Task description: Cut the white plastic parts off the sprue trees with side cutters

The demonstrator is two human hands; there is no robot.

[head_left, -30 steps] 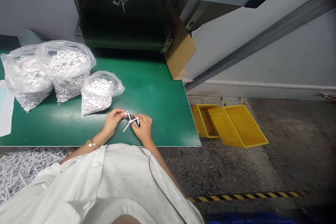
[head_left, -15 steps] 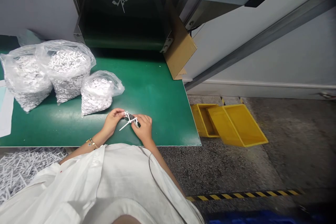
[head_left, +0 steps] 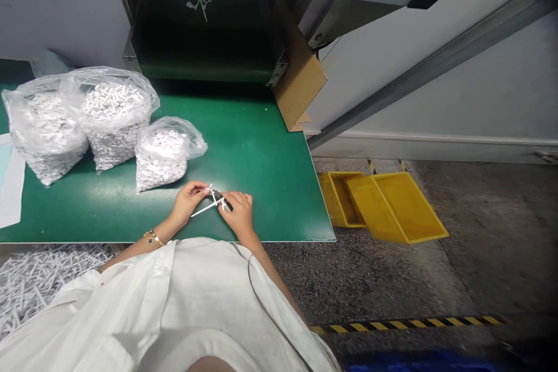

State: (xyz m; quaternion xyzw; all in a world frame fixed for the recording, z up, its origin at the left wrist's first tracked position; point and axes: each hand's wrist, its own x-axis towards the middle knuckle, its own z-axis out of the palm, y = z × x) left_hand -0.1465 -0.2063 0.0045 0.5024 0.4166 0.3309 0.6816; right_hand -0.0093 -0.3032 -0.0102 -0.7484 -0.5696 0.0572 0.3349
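Near the front edge of the green table, my left hand (head_left: 186, 202) is closed in a pinch on a thin white branched plastic sprue (head_left: 203, 209). One long stem of the sprue points down to the left; shorter branches cross between my hands. My right hand (head_left: 239, 212) is closed round small dark nippers (head_left: 217, 193), whose head lies against the sprue close to my left fingertips. The exact bite of the jaws is too small to make out. Beyond my left hand stands a clear bag of small white round parts (head_left: 161, 165).
Two larger bags, one of mixed white pieces (head_left: 50, 133) and one of white pegs (head_left: 111, 116), stand at left. A dark green conveyor (head_left: 204, 52) carries another sprue (head_left: 201, 6). Cardboard (head_left: 300, 81) leans right. Yellow bins (head_left: 399, 209) sit on the floor; white sprues (head_left: 39, 279) lie below left.
The sprue has turned slightly, its long stem now pointing further left. The nippers have shifted a little between my hands; both hands stay almost in place.
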